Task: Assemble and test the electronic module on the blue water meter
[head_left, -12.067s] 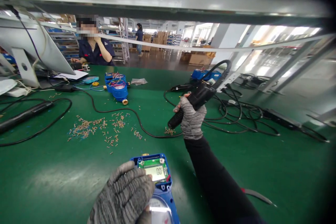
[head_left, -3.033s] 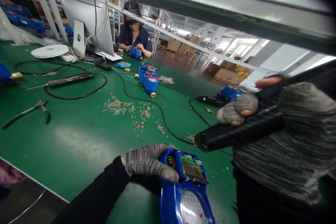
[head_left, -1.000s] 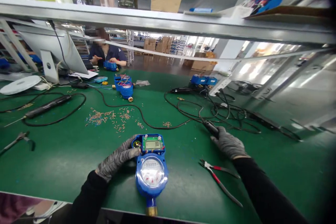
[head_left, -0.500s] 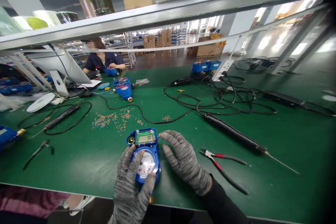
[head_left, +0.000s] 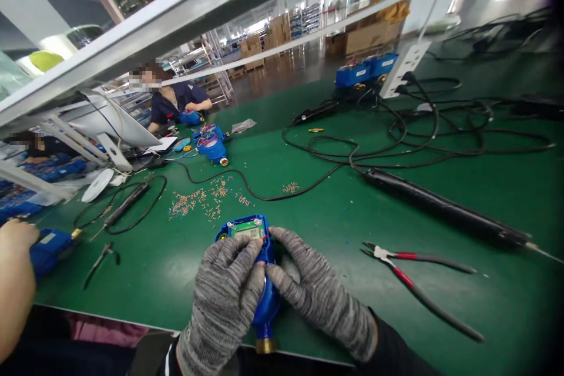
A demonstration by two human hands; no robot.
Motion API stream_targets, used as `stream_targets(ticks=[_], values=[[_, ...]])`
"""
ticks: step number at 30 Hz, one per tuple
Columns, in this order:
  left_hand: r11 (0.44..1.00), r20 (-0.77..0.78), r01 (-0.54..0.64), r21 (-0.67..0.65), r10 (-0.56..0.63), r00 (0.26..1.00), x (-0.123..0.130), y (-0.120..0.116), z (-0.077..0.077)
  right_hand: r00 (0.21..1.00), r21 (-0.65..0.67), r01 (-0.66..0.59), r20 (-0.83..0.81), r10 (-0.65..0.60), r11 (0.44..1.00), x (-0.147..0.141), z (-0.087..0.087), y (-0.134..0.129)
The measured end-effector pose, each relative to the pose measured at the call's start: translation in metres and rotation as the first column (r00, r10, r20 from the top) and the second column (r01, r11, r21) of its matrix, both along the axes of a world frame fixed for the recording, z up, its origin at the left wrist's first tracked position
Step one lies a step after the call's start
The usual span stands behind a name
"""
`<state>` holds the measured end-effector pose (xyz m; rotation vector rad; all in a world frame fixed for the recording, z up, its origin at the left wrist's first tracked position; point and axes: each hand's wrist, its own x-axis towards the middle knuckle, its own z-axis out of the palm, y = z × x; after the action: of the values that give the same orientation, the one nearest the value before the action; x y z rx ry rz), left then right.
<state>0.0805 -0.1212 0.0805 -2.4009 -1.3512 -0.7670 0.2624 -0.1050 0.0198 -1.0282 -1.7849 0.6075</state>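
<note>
A blue water meter [head_left: 267,305] with a brass threaded end lies on the bench before me. Its green circuit board carries a small display [head_left: 247,233] showing digits. My left hand [head_left: 227,291], in a grey knitted glove, lies across the meter, fingertips at the display's lower edge and thumb by the right side. It covers most of the round dial. My right hand [head_left: 315,288], gloved alike, holds the meter's right side with its fingertips at the housing edge. Whether anything small is between the fingers is hidden. Red-and-black handled cutting pliers [head_left: 409,270] lie to the right.
A co-worker's hand [head_left: 15,241] touches another blue meter [head_left: 53,247] at the left. Copper-coloured bits [head_left: 183,204] are scattered beyond my meter. Black tools with cords, among them a long one [head_left: 445,208], lie around. A power strip [head_left: 405,70] and a metal shelf [head_left: 176,29] stand behind.
My left hand has slid up the meter from the dial to the display. My right hand has closed in on the meter's side. The view has tilted, and a co-worker's arm appears at left.
</note>
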Motion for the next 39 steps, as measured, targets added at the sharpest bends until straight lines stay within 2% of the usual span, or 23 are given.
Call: stream_targets(ticks=[4, 19, 23, 27, 31, 39], values=[[1.000, -0.026, 0.005, -0.015, -0.005, 1.000, -0.001, 0.000, 0.000, 1.000, -0.051, 0.001, -0.023, -0.003, 0.999, -0.001, -0.002, -0.002], [0.992, -0.034, 0.062, -0.109, -0.066, 0.997, 0.006, 0.008, 0.007, 0.998, -0.009, 0.054, -0.028, -0.054, 0.999, -0.002, -0.004, -0.009], [0.991, 0.041, 0.082, -0.103, -0.078, 0.996, 0.003, 0.006, 0.003, 0.992, -0.018, 0.101, -0.069, -0.102, 0.995, -0.005, -0.002, -0.010], [0.991, 0.076, 0.091, -0.098, -0.083, 0.994, 0.000, 0.005, -0.002, 0.986, 0.032, 0.150, -0.084, -0.147, 0.988, -0.007, 0.000, -0.010], [0.990, 0.073, 0.092, -0.109, -0.084, 0.994, -0.001, 0.004, -0.004, 0.989, 0.062, 0.142, -0.045, -0.139, 0.988, -0.007, 0.000, -0.012], [0.986, 0.055, 0.101, -0.135, -0.094, 0.994, -0.003, 0.007, -0.003, 0.995, 0.029, 0.087, -0.056, -0.085, 0.996, -0.003, -0.004, -0.013]])
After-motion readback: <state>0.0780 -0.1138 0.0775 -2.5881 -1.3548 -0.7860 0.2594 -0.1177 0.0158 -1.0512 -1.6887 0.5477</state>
